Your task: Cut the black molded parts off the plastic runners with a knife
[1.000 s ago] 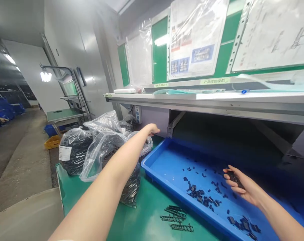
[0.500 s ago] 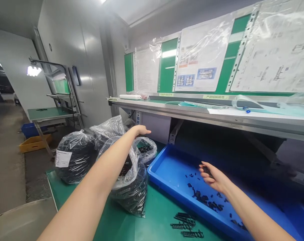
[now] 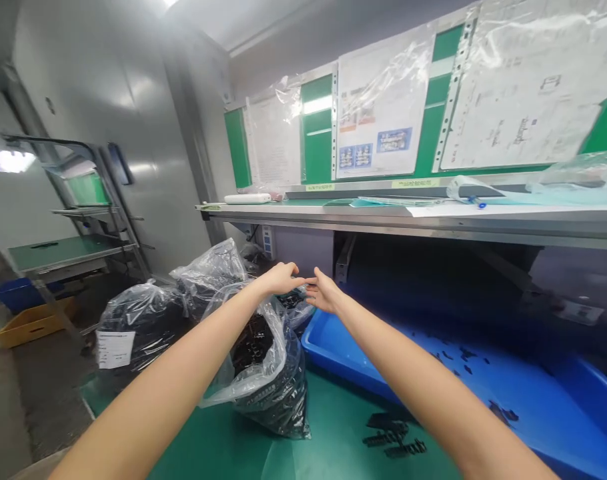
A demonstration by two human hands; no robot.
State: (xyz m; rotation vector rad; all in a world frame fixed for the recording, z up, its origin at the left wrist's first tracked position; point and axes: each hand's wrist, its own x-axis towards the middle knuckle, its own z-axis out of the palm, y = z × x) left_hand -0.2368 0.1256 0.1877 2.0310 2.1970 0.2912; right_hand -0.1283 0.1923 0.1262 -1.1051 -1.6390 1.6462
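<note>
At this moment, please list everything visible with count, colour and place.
Clear bags: at least four, black contents, bench left
Bench: one, green, under bags
Tray: one, blue, right of bags
Loose parts: several, black, inside tray
Slender parts: several, black, on bench
Shelf: one, grey, above tray
Sheets: three, white, above shelf
Slim object: one, white, on shelf
Far workstation: one, green top, left
Lamp: one, white, far left
Crates: two, yellow and blue, left
Left hand: one, bare, near small bag
Right hand: one, bare, beside left hand

Left hand (image 3: 280, 279) beside right hand (image 3: 327, 294), near bag (image 3: 300, 315).
</note>
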